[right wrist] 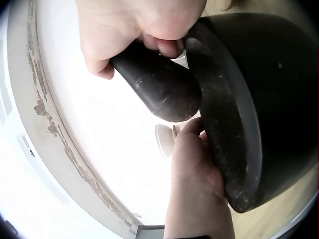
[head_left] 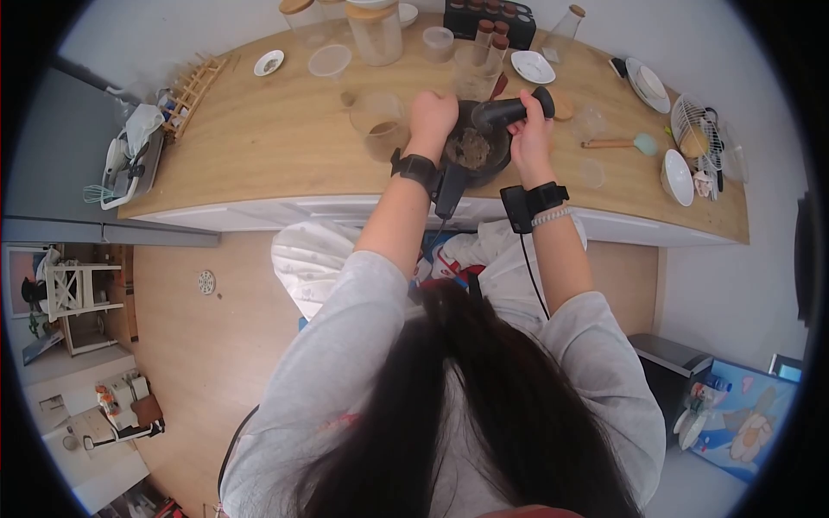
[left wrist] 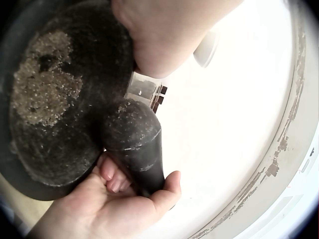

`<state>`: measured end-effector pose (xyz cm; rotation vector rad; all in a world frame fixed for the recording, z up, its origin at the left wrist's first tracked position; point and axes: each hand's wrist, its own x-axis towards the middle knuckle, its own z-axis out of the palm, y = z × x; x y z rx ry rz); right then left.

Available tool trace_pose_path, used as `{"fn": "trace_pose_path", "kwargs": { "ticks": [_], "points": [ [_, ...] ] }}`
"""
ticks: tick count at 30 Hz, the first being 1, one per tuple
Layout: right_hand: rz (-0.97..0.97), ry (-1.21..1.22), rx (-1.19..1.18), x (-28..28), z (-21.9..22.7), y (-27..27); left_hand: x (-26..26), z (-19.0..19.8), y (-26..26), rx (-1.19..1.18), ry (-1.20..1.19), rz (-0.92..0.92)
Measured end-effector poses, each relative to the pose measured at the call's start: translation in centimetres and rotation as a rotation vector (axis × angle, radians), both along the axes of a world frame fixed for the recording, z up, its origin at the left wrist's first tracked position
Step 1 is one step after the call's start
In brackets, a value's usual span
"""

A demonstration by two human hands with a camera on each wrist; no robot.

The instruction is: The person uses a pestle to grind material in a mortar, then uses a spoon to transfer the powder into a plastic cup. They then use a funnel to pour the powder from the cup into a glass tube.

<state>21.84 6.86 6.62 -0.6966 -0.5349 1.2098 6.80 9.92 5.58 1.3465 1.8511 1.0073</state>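
A black mortar (head_left: 500, 161) stands near the counter's front edge, with brown, coarsely ground matter (head_left: 471, 150) in its bowl. My left hand (head_left: 431, 117) grips the mortar's rim from the left; its fingers are partly hidden in the left wrist view. My right hand (head_left: 530, 138) holds a thick black pestle (head_left: 503, 113) by its handle, fingers and thumb wrapped around. In the left wrist view the pestle's rounded end (left wrist: 132, 122), dusted with grains, is right at the mortar's rim, outside the heap of ground matter.
A clear container (head_left: 380, 121) with something brown in it stands left of the mortar. Behind are a wooden-lidded jar (head_left: 377, 39), a spice rack (head_left: 492, 22) and a white dish (head_left: 533, 66). To the right lie a teal spatula (head_left: 644, 143) and a white bowl (head_left: 677, 178).
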Motion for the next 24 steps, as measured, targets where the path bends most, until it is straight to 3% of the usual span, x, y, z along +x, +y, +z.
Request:
{"fn": "trace_pose_path", "kwargs": {
  "ticks": [2,5,8,9,16,20,23,24],
  "points": [
    [0.039,-0.087,0.013,0.3,-0.2,-0.1,0.1,0.1,0.0,0.003,0.003,0.002],
    [0.017,-0.479,0.091,-0.7,0.0,-0.7,0.1,0.0,0.1,-0.001,0.004,0.004],
    [0.166,-1.159,0.238,-1.8,1.1,-1.6,-0.2,0.2,0.1,-0.045,-0.057,-0.036],
    [0.226,-1.247,0.284,-2.1,1.4,-1.8,-0.3,0.3,0.0,-0.066,-0.086,-0.056],
    [0.106,-0.837,0.210,-1.3,0.1,-0.9,0.1,0.1,-0.1,-0.015,-0.023,-0.001],
    [0.127,-1.070,0.161,-1.5,1.2,-1.6,0.1,0.2,-0.1,-0.004,-0.012,0.000],
    [0.295,-1.076,0.187,-2.0,1.4,-1.7,-0.1,0.0,0.1,-0.021,-0.040,-0.022],
    [0.264,-1.045,0.183,-2.0,1.1,-1.6,-0.1,-0.2,0.1,-0.028,-0.057,-0.032]
  ]
}}
